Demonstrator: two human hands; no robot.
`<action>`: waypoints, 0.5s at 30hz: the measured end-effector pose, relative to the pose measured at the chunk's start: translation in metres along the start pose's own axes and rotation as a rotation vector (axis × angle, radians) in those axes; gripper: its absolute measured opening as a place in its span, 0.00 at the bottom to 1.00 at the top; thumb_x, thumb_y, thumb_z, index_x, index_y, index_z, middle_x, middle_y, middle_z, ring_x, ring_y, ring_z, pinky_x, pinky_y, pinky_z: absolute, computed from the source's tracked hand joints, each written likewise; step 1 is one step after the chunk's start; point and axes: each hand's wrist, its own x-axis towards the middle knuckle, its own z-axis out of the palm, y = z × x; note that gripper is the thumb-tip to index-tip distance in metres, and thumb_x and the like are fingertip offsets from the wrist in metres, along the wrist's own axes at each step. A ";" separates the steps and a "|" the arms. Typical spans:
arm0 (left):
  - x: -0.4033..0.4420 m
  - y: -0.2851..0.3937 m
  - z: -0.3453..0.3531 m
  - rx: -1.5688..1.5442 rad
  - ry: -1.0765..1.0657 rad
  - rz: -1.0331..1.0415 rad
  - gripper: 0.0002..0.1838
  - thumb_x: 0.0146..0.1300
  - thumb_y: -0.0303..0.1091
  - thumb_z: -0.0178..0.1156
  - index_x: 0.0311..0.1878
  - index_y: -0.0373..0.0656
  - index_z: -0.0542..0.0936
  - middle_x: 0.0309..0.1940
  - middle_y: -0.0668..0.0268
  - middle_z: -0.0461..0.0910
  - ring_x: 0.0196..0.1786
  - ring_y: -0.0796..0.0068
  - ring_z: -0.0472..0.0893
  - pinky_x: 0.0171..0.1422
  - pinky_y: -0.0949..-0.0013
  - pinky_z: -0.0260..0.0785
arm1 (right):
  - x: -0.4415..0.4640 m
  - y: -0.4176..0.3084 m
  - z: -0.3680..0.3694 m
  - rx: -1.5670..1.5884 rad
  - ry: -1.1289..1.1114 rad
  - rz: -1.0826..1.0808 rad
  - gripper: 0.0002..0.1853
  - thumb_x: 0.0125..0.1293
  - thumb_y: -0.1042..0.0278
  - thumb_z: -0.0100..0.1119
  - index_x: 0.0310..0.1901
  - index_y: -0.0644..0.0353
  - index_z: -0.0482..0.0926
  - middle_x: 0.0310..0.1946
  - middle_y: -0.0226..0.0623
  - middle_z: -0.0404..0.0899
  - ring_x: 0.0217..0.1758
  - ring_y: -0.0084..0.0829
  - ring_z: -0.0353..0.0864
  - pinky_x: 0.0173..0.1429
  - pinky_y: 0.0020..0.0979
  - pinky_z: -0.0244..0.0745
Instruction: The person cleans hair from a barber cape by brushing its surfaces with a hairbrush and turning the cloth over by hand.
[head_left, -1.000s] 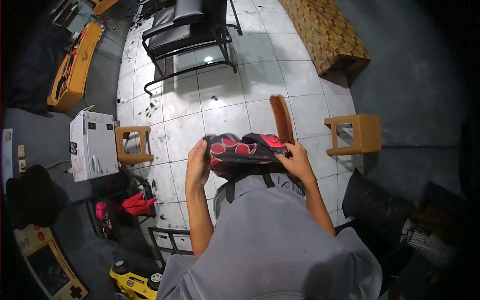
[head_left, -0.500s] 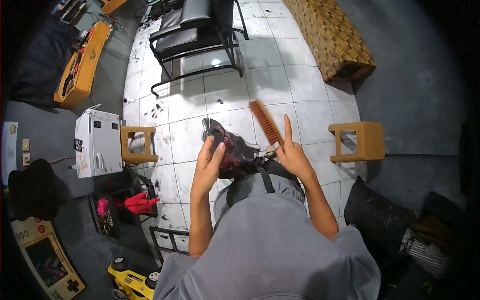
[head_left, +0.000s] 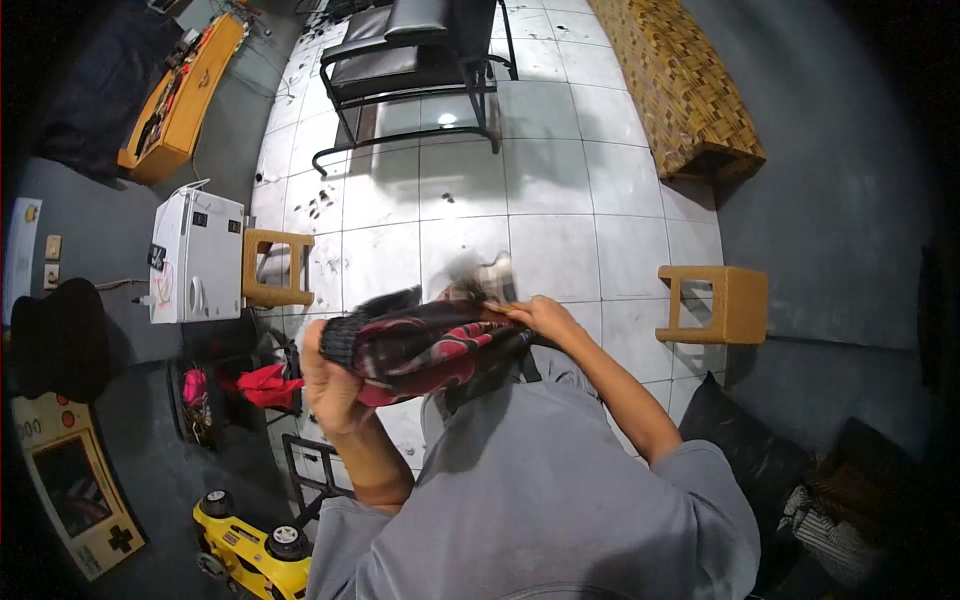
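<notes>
My left hand (head_left: 332,385) is raised at the left, its fingers closed around the end of a dark patterned cloth (head_left: 435,350) with red and pink swirls. A black ribbed band (head_left: 342,342) shows at that end. The cloth stretches across in front of my waist towards my right hand (head_left: 545,318). That hand is closed on the tan wooden handle of a brush (head_left: 503,307), beside the cloth's upper right edge. The bristles are smeared by motion or hidden. Just beyond, a shoe (head_left: 494,272) shows on the tiled floor.
A black padded chair (head_left: 400,70) stands ahead, with dark tufts scattered on the floor. Tan stools stand left (head_left: 278,268) and right (head_left: 715,305). A small white fridge (head_left: 198,258) is at the left wall, a woven bench (head_left: 690,90) far right. A yellow toy car (head_left: 255,550) lies lower left.
My left hand has moved left and nearer, spreading the cloth out sideways. My right hand has brought the brush down and left to the cloth, and its index finger is no longer raised.
</notes>
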 end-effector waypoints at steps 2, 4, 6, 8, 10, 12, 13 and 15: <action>-0.015 0.002 -0.016 -0.124 0.174 0.002 0.21 0.63 0.32 0.49 0.58 0.34 0.63 0.49 0.52 0.72 0.48 0.59 0.76 0.54 0.54 0.69 | -0.005 0.059 0.029 -0.107 0.047 0.311 0.24 0.58 0.47 0.53 0.40 0.63 0.78 0.28 0.51 0.78 0.33 0.48 0.78 0.37 0.42 0.72; -0.022 0.002 -0.013 -0.166 0.310 0.044 0.23 0.64 0.33 0.48 0.61 0.36 0.61 0.52 0.49 0.70 0.50 0.53 0.75 0.55 0.48 0.68 | -0.015 0.074 0.018 -0.347 0.065 0.351 0.24 0.58 0.47 0.53 0.36 0.65 0.78 0.27 0.53 0.77 0.33 0.46 0.79 0.36 0.40 0.71; -0.021 0.006 -0.002 -0.206 0.260 -0.062 0.23 0.64 0.30 0.47 0.61 0.35 0.60 0.54 0.50 0.69 0.53 0.57 0.73 0.59 0.52 0.65 | -0.008 0.078 -0.002 -0.143 0.039 0.400 0.21 0.61 0.51 0.52 0.35 0.66 0.78 0.25 0.49 0.78 0.28 0.41 0.79 0.32 0.38 0.71; -0.005 0.001 0.019 0.217 0.360 -0.198 0.25 0.65 0.38 0.46 0.61 0.33 0.61 0.52 0.53 0.71 0.52 0.62 0.74 0.58 0.58 0.65 | -0.008 0.047 -0.034 0.161 0.243 0.239 0.20 0.63 0.52 0.50 0.32 0.65 0.77 0.22 0.44 0.76 0.22 0.34 0.77 0.28 0.34 0.71; 0.012 -0.004 0.036 0.225 0.155 -0.370 0.24 0.65 0.30 0.46 0.63 0.32 0.57 0.52 0.57 0.69 0.54 0.70 0.71 0.59 0.67 0.63 | -0.021 -0.032 -0.077 0.656 0.371 0.055 0.22 0.65 0.49 0.46 0.31 0.64 0.75 0.17 0.37 0.70 0.17 0.25 0.70 0.23 0.29 0.68; 0.017 -0.020 0.033 0.166 0.037 -0.443 0.24 0.66 0.31 0.46 0.63 0.32 0.56 0.53 0.58 0.68 0.53 0.72 0.71 0.58 0.68 0.63 | -0.040 -0.103 -0.104 1.153 0.192 -0.033 0.23 0.69 0.46 0.34 0.37 0.62 0.67 0.14 0.28 0.61 0.14 0.20 0.63 0.18 0.23 0.60; 0.024 -0.024 0.035 0.222 -0.013 -0.492 0.24 0.66 0.31 0.46 0.62 0.33 0.56 0.52 0.60 0.69 0.52 0.75 0.70 0.56 0.70 0.64 | -0.039 -0.099 -0.084 1.233 0.055 -0.136 0.24 0.68 0.44 0.34 0.39 0.61 0.66 0.17 0.30 0.63 0.14 0.20 0.63 0.19 0.22 0.59; 0.030 -0.034 0.046 0.192 -0.033 -0.526 0.20 0.66 0.30 0.47 0.59 0.34 0.59 0.47 0.64 0.70 0.47 0.82 0.70 0.49 0.78 0.64 | -0.043 -0.121 -0.071 1.021 -0.082 -0.181 0.27 0.68 0.42 0.33 0.43 0.62 0.67 0.21 0.31 0.67 0.17 0.20 0.65 0.20 0.21 0.60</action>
